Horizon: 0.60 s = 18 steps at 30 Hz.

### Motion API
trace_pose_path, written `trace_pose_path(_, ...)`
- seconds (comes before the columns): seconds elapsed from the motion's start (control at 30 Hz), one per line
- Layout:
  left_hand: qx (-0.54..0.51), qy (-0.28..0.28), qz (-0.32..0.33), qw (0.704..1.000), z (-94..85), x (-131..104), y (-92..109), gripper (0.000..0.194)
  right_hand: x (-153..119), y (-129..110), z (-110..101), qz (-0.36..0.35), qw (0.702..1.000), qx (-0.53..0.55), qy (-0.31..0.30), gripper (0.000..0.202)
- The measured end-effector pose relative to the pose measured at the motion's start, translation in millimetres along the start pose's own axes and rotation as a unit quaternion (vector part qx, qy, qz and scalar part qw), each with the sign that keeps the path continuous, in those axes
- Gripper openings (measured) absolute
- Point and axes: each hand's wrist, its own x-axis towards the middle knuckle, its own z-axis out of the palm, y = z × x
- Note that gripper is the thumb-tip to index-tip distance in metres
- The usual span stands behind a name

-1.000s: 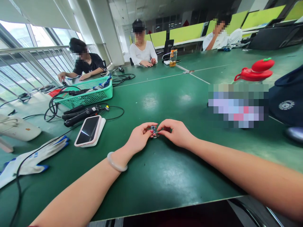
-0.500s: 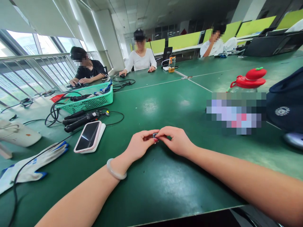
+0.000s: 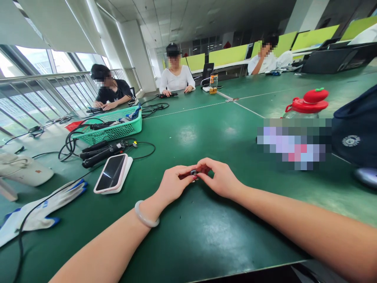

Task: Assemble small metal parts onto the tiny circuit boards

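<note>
Bare left hand (image 3: 174, 182) pinches small dark silvery part (image 3: 193, 172), shape unclear, at fingertips over glossy green tabletop (image 3: 185, 220); bare right hand (image 3: 219, 179) pinches its right side.

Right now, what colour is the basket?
The basket is mint green; the head view shows it best.

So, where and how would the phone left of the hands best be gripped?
Grip the phone by its two long edges, probably with the left hand once free, coming from the right across the green table. It lies flat, screen up, apparently on a white slab that lifts its edges; black tools lie beyond its far end.
</note>
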Motion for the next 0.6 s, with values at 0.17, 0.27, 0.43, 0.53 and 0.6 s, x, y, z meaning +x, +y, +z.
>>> trace_pose_path(0.17, -0.076, -0.01, -0.018, 0.997, 2.9, -0.8, -2.2, 0.036, -0.3, 1.2, -0.2, 0.002, 1.0, 0.005, 0.001, 0.013)
trace_pose_path(0.27, -0.094, -0.009, -0.025, 0.995, 4.1, -1.5, -2.1, 0.036, 0.3, 2.7, 1.0, 0.001, 1.0, 0.023, 0.003, 0.014)
trace_pose_path(0.43, -0.056, 0.008, -0.025, 0.998, 5.5, -2.8, -2.0, 0.036, 0.9, 3.4, 1.9, 0.011, 0.998, 0.063, -0.006, 0.016)
trace_pose_path(0.53, -0.049, 0.007, -0.034, 0.998, 5.3, -1.6, -1.1, 0.038, 1.7, 3.4, 1.5, 0.021, 0.997, 0.074, -0.015, 0.019)
trace_pose_path(0.6, -0.06, 0.0, -0.043, 0.997, 4.0, 0.6, -1.2, 0.037, 3.6, 5.4, 0.6, 0.032, 0.997, 0.067, -0.017, 0.021)
